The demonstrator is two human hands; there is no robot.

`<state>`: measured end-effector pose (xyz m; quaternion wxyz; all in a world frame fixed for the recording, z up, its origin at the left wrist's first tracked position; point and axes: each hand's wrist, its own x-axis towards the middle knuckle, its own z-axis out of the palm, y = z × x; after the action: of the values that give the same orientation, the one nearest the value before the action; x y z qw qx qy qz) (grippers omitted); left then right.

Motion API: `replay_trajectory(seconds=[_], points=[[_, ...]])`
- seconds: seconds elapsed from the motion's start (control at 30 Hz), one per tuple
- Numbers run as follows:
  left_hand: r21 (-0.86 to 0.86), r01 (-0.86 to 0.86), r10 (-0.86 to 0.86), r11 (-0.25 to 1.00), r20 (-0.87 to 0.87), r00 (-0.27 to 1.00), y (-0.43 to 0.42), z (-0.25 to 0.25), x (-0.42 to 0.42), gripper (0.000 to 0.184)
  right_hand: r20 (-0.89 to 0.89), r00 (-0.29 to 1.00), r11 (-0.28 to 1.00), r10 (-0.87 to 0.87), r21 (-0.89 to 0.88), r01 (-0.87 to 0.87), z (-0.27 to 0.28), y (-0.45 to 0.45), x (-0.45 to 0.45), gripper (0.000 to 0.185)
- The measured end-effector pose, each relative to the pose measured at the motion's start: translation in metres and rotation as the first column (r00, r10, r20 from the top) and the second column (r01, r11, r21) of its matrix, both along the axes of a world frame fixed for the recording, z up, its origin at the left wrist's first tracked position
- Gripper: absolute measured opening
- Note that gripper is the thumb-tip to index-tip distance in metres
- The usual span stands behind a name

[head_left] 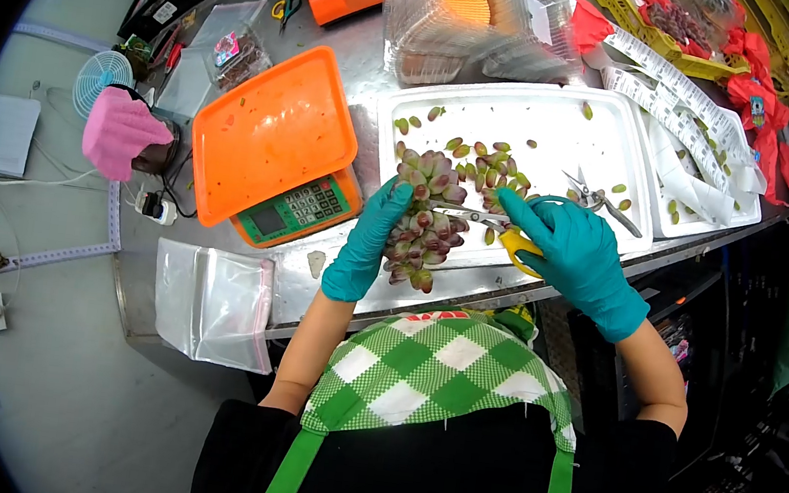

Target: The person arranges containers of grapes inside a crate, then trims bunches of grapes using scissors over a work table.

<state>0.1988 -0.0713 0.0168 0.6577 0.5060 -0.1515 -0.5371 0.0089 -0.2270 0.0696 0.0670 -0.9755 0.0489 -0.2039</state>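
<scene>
In a teal glove, my left hand (372, 239) is closed on the side of a bunch of reddish-green grapes (420, 235) above the near edge of the white tray (521, 95). My right hand (576, 254), gloved too, grips yellow-handled scissors (518, 249). Their metal blades reach left into the bunch; whether they touch a stem I cannot make out. Just behind the bunch, a small cluster of grapes (491, 168) lies in the tray among loose grapes. A second pair of metal snips (590, 192) rests at the tray's right side.
An orange scale (280, 134) stands left of the tray, with clear plastic bags (210, 303) in front of it. Stacked clear clamshell boxes (442, 21) stand behind. Another white tray (703, 220) holds printed label strips (672, 113) on the right. A yellow crate (629, 19) sits farther back.
</scene>
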Motion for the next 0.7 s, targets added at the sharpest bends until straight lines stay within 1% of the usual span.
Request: replay_trajectory(seconds=[0.07, 0.1, 0.17, 0.2, 0.27, 0.3, 0.4, 0.43, 0.53, 0.57, 0.63, 0.7], points=[[-0.023, 0.000, 0.000, 1.000, 0.026, 1.000, 0.000, 0.002, 0.002, 0.052, -0.063, 0.998, 0.999, 0.011, 0.037, -0.008, 0.005, -0.003, -0.002, 0.064], [-0.034, 0.000, 0.001, 0.999, 0.039, 0.999, 0.000, 0.003, 0.002, 0.052, -0.069, 0.997, 0.995, 0.028, 0.098, -0.021, 0.005, -0.004, -0.004, 0.062], [0.013, -0.005, 0.005, 1.000, 0.048, 0.999, 0.002, 0.006, 0.001, 0.054, -0.077, 0.995, 0.975, 0.063, 0.220, -0.044, 0.005, -0.007, -0.006, 0.060], [0.038, -0.004, 0.002, 0.999, 0.054, 0.999, 0.003, 0.007, 0.000, 0.055, -0.124, 0.989, 0.945, 0.075, 0.325, -0.031, 0.007, -0.007, -0.005, 0.058], [-0.025, 0.037, -0.036, 0.999, 0.042, 0.998, 0.006, 0.001, -0.001, 0.057, -0.213, 0.971, 0.855, 0.106, 0.518, 0.021, 0.019, -0.008, -0.007, 0.054], [-0.056, 0.061, -0.059, 0.997, 0.036, 0.998, 0.008, -0.001, -0.002, 0.058, -0.287, 0.950, 0.821, 0.124, 0.567, 0.065, 0.031, -0.008, -0.006, 0.046], [0.041, 0.119, -0.119, 0.992, 0.004, 0.993, 0.012, 0.000, -0.006, 0.060, -0.416, 0.894, 0.688, 0.169, 0.699, 0.195, 0.041, -0.009, -0.005, 0.045], [-0.006, 0.133, -0.133, 0.991, -0.048, 0.990, 0.013, -0.007, -0.007, 0.061, -0.468, 0.864, 0.682, 0.185, 0.694, 0.230, 0.045, -0.011, -0.007, 0.046], [0.008, 0.129, -0.127, 0.992, -0.114, 0.985, 0.011, -0.008, -0.013, 0.063, -0.531, 0.818, 0.676, 0.222, 0.688, 0.263, 0.048, -0.013, -0.006, 0.045], [0.031, 0.140, -0.137, 0.990, -0.084, 0.987, 0.009, -0.008, -0.014, 0.062, -0.538, 0.811, 0.669, 0.229, 0.693, 0.271, 0.048, -0.014, -0.006, 0.045], [0.011, 0.139, -0.139, 0.990, -0.001, 0.990, 0.007, -0.006, -0.014, 0.062, -0.553, 0.796, 0.653, 0.246, 0.701, 0.285, 0.048, -0.015, -0.005, 0.046], [-0.002, 0.130, -0.129, 0.992, 0.060, 0.990, 0.006, -0.008, -0.014, 0.061, -0.574, 0.780, 0.718, 0.248, 0.650, 0.250, 0.050, -0.017, -0.003, 0.046]])
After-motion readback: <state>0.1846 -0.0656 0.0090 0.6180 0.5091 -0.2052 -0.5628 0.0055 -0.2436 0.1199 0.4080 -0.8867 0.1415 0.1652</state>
